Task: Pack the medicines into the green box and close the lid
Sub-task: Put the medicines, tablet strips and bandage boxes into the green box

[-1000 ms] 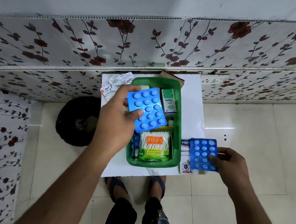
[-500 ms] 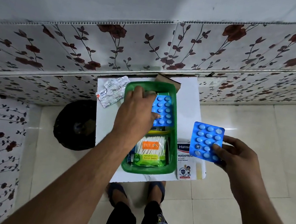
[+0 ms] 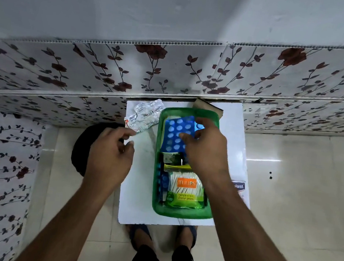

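Nearest to you, below the worktop (image 3: 135, 202) edge, your two feet in sandals (image 3: 141, 233) stand on the tiled floor. Your forearms reach forward over the white worktop.

Under your right forearm lies the near part of the green box (image 3: 177, 214), and in it a pack of cotton swabs (image 3: 186, 190) with the orange label TULIPS. Just to the right of this forearm, a white packet (image 3: 238, 187) lies on the worktop, half hidden.

Your right hand (image 3: 205, 150) is over the far part of the box. Its grip is narrow — the fingertips (image 3: 182, 135) press on a blue blister pack (image 3: 176, 134) which lies inside the box. If it is one blue pack or two there, I cannot tell.

Your left hand (image 3: 108, 155) is to the left of the box, over the left edge of the worktop. Its grip is loosely curled and holds nothing; the fingers come close to a silver foil strip (image 3: 145, 117), which lies just beyond them on the worktop — if they touch it, I cannot tell. A dark round thing (image 3: 81, 144) is on the floor behind this hand.

Beyond the right hand, a brown carton (image 3: 207, 106) shows behind the far rim of the box, against the flowered wall (image 3: 174, 73).
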### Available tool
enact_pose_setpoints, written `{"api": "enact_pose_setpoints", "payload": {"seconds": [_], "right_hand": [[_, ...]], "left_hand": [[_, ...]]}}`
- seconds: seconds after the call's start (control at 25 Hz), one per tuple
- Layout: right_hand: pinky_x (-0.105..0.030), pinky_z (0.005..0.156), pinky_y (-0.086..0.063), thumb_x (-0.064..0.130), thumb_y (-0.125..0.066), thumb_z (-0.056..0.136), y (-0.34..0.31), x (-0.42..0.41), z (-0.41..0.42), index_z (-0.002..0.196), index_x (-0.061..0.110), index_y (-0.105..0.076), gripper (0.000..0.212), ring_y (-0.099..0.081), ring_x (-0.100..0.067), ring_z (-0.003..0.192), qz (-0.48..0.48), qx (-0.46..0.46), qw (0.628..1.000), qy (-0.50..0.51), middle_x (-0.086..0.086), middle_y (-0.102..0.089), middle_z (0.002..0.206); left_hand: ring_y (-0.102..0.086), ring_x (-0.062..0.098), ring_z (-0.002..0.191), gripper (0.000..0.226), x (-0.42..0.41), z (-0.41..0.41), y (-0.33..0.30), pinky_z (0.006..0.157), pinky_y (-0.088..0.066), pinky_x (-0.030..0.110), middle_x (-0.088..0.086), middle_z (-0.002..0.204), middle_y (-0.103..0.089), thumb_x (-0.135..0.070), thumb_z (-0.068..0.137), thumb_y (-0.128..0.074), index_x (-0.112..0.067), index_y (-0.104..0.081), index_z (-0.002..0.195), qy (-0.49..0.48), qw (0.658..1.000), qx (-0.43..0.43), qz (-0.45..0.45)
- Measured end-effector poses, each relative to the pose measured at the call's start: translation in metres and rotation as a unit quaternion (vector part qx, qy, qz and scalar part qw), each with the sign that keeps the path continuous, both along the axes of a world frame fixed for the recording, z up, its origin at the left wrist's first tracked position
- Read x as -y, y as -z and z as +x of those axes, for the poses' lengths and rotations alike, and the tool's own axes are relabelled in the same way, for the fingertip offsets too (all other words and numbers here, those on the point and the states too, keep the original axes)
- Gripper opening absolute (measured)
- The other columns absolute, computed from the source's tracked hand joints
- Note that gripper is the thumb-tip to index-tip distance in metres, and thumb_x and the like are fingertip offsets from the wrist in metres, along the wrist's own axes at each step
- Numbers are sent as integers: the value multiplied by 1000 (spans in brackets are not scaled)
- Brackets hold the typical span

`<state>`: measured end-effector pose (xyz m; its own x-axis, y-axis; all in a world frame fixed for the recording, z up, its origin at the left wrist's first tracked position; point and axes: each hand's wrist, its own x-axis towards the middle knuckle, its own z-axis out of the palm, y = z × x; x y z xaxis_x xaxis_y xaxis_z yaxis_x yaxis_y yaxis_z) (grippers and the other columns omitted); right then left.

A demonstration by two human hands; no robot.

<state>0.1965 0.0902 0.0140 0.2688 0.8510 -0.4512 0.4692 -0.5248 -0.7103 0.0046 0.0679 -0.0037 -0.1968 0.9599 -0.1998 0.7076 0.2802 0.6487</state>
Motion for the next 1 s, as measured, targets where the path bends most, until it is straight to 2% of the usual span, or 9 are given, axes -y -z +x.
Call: {"api": "enact_pose_setpoints", "payload": {"seconds": [0.16, 0.28, 0.36, 0.48, 0.56, 0.64, 0.76, 0.92, 1.0], "right_hand": [[-30, 75, -45, 23, -62, 88, 12, -7, -12, 121, 12, -55, 35, -64, -31, 103, -5, 197, 971, -133, -10, -66, 116], [-35, 73, -48, 34, -58, 91, 6, -3, -16, 120, 11, -56, 37, -65, -33, 97, -12, 269, 945, -187, -11, -56, 123], [-34, 68, -44, 41, -53, 93, -7, 0, -7, 118, 15, -60, 36, -66, -31, 93, 12, 292, 939, -180, -7, -60, 117], [-28, 68, -42, 34, -54, 93, -17, -17, 32, 115, 22, -67, 29, -65, -22, 83, 94, 259, 961, -35, 2, -72, 104], [-28, 78, -45, 29, -59, 91, 0, -42, 64, 115, 19, -71, 28, -69, -23, 94, 83, 217, 972, 22, 0, -75, 110], [-26, 89, -43, 30, -64, 90, 24, -68, 84, 120, 16, -69, 33, -66, -23, 108, 25, 186, 982, -18, -3, -72, 121], [-27, 89, -42, 34, -69, 88, 53, -95, 87, 122, 14, -67, 40, -64, -23, 110, -42, 146, 980, -127, -6, -69, 123], [-28, 83, -45, 32, -65, 89, 71, -106, 86, 117, 16, -70, 33, -65, -22, 101, -34, 119, 970, -210, -3, -73, 112], [-29, 84, -45, 27, -60, 92, 73, -104, 86, 115, 15, -72, 29, -65, -24, 102, -25, 134, 961, -241, -4, -73, 113]], "left_hand": [[-63, 5, 76, 23, -1, -14, 14, 72, -47, 20, 4, 103, -65, -6, 85, -64, -19, -70, 102, -20, 999, 24, 3], [-65, 14, 77, 22, -4, -14, 17, 79, -52, 32, 4, 101, -67, -7, 85, -63, -19, -70, 101, -17, 999, 32, -3], [-64, 14, 76, 21, -10, -12, 16, 78, -50, 30, 3, 101, -67, -9, 85, -62, -19, -71, 102, -12, 1000, 23, -3], [-64, 20, 85, 24, -35, -14, 27, 79, -47, 29, 7, 108, -66, -14, 87, -63, -17, -69, 110, 20, 999, -21, 16], [-61, 30, 104, 37, -59, -14, 46, 89, -46, 34, 14, 119, -62, -21, 86, -67, -13, -64, 122, 84, 993, -86, -2], [-55, 36, 114, 52, -77, -10, 62, 96, -45, 43, 16, 126, -58, -30, 83, -71, -14, -58, 130, 154, 977, -145, -31], [-51, 39, 115, 68, -89, -2, 72, 94, -46, 50, 16, 127, -54, -36, 75, -78, -20, -50, 134, 186, 963, -192, -34], [-49, 41, 117, 88, -91, -3, 73, 93, -47, 51, 21, 129, -49, -37, 67, -81, -17, -38, 141, 160, 972, -166, -42], [-51, 38, 111, 81, -88, -10, 71, 89, -49, 48, 18, 122, -49, -36, 61, -81, -16, -47, 133, 134, 979, -143, -46]]}}
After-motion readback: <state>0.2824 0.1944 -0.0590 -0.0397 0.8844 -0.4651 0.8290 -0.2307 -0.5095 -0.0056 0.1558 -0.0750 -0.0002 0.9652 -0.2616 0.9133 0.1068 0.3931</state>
